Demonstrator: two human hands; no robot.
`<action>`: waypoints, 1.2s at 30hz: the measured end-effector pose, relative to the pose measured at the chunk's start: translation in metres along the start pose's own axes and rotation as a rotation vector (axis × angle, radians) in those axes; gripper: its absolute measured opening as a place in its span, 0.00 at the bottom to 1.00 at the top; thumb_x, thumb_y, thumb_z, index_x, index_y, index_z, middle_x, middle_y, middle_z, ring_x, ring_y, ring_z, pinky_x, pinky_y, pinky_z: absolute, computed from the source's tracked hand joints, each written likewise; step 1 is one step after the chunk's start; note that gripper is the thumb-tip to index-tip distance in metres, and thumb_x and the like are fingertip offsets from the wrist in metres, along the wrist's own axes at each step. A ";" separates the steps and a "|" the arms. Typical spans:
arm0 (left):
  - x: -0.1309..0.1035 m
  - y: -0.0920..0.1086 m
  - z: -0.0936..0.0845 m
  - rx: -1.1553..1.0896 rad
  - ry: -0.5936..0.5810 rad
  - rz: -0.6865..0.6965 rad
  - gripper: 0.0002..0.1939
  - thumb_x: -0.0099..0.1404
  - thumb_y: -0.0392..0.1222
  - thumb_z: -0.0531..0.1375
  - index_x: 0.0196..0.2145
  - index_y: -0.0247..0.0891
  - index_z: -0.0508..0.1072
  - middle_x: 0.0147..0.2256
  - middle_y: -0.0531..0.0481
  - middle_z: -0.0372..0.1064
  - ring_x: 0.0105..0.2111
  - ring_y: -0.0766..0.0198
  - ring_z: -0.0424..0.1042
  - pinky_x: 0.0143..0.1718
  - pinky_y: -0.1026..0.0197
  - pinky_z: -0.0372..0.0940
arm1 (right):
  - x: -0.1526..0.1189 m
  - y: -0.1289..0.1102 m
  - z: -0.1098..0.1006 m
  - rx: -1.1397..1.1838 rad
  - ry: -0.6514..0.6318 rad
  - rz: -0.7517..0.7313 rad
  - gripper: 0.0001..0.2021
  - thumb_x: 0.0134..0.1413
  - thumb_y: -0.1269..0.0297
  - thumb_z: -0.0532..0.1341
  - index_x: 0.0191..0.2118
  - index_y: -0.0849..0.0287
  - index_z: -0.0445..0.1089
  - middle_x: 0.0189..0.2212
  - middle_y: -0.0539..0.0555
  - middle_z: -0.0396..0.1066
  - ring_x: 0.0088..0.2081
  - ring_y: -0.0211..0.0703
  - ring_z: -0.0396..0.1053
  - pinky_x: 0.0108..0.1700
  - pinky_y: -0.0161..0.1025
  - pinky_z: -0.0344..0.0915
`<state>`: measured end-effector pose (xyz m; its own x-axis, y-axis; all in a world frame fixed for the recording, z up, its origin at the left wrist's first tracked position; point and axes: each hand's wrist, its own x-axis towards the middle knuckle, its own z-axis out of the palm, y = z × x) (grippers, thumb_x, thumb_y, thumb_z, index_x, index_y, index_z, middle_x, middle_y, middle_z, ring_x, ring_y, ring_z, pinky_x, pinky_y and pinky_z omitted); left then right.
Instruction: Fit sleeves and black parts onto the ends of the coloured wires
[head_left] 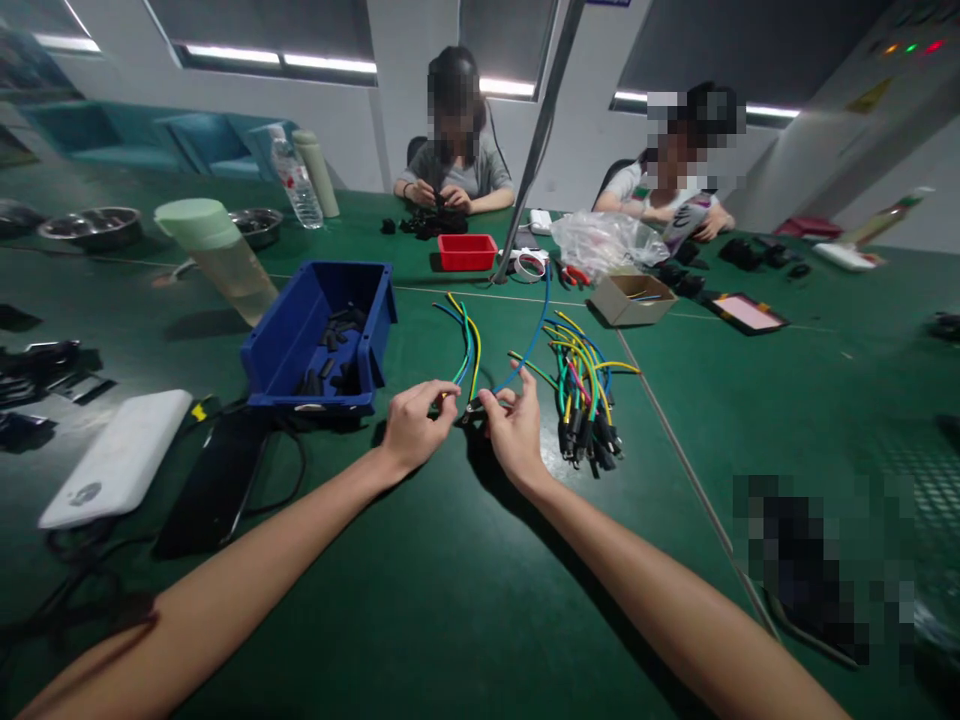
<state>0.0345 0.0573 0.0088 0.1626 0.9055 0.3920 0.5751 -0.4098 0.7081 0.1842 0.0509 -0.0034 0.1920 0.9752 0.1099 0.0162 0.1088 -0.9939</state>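
Close together over the green table (420, 600), both my hands work at wire ends. My right hand (516, 428) pinches a blue wire (541, 325) near a dark end piece with a small metal tip; the wire curves up and away from me. My left hand (417, 424) is closed just left of that end, thumb against fingers; what lies in its pinch is too small to tell. A few loose wires (477, 350), yellow, green and blue, extend beyond my fingertips. Right of my hands lies a bundle of coloured wires (589, 375) with black-sleeved ends toward me.
A blue bin (262, 365) holding black sleeves stands at left, near a tilted bottle (217, 255), a white power bank (120, 460) and a dark phone (214, 485). Across stand a red tray (466, 253), a small carton (630, 308) and a metal pole (536, 150). Two people sit opposite.
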 end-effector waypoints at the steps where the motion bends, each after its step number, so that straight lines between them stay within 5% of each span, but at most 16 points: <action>1: 0.000 -0.001 -0.001 0.065 0.037 0.045 0.11 0.64 0.37 0.53 0.40 0.38 0.74 0.39 0.47 0.74 0.39 0.61 0.72 0.45 0.59 0.65 | 0.000 0.000 0.000 0.002 -0.004 0.008 0.33 0.51 0.56 0.60 0.61 0.53 0.48 0.23 0.41 0.61 0.16 0.28 0.57 0.16 0.26 0.55; 7: 0.008 -0.009 0.000 0.281 -0.046 0.160 0.19 0.62 0.31 0.51 0.49 0.39 0.71 0.59 0.45 0.60 0.58 0.57 0.59 0.57 0.52 0.56 | -0.001 -0.002 0.003 -0.023 -0.015 -0.003 0.32 0.50 0.57 0.61 0.60 0.54 0.52 0.22 0.41 0.60 0.15 0.29 0.56 0.15 0.28 0.55; 13: 0.011 -0.022 0.004 0.301 -0.178 0.069 0.13 0.65 0.40 0.53 0.44 0.40 0.74 0.53 0.43 0.67 0.56 0.54 0.61 0.56 0.48 0.58 | -0.001 -0.002 0.005 -0.027 0.027 0.000 0.33 0.50 0.56 0.62 0.60 0.53 0.52 0.21 0.40 0.59 0.14 0.30 0.56 0.14 0.29 0.55; 19: 0.009 -0.024 0.004 0.271 -0.175 0.073 0.13 0.64 0.38 0.54 0.44 0.40 0.74 0.52 0.44 0.68 0.57 0.54 0.61 0.57 0.49 0.57 | -0.005 -0.007 0.005 -0.026 0.077 -0.028 0.28 0.50 0.55 0.62 0.56 0.55 0.59 0.22 0.42 0.60 0.15 0.29 0.55 0.15 0.29 0.55; 23: 0.008 -0.022 0.004 0.275 -0.170 0.063 0.15 0.65 0.46 0.54 0.44 0.38 0.74 0.52 0.42 0.68 0.57 0.52 0.61 0.56 0.48 0.56 | -0.008 -0.013 0.002 -0.052 0.127 -0.039 0.29 0.50 0.55 0.62 0.57 0.56 0.59 0.21 0.42 0.58 0.15 0.30 0.56 0.16 0.30 0.55; 27: 0.005 -0.020 0.003 0.314 -0.165 0.072 0.21 0.61 0.53 0.58 0.45 0.36 0.73 0.52 0.41 0.67 0.56 0.51 0.60 0.56 0.48 0.56 | -0.015 -0.022 -0.013 -0.119 0.063 -0.005 0.30 0.51 0.54 0.61 0.59 0.58 0.59 0.21 0.43 0.59 0.16 0.29 0.56 0.18 0.30 0.54; 36: 0.004 -0.018 0.001 0.374 -0.155 0.101 0.12 0.63 0.40 0.54 0.43 0.38 0.73 0.49 0.46 0.70 0.54 0.54 0.63 0.54 0.52 0.58 | -0.034 -0.029 -0.067 -0.328 0.103 0.011 0.30 0.50 0.52 0.62 0.57 0.62 0.63 0.21 0.45 0.60 0.17 0.31 0.56 0.19 0.31 0.54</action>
<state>0.0254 0.0679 -0.0027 0.3351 0.8804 0.3354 0.7971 -0.4548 0.3973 0.2431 0.0014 0.0216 0.2922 0.9495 0.1145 0.3253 0.0139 -0.9455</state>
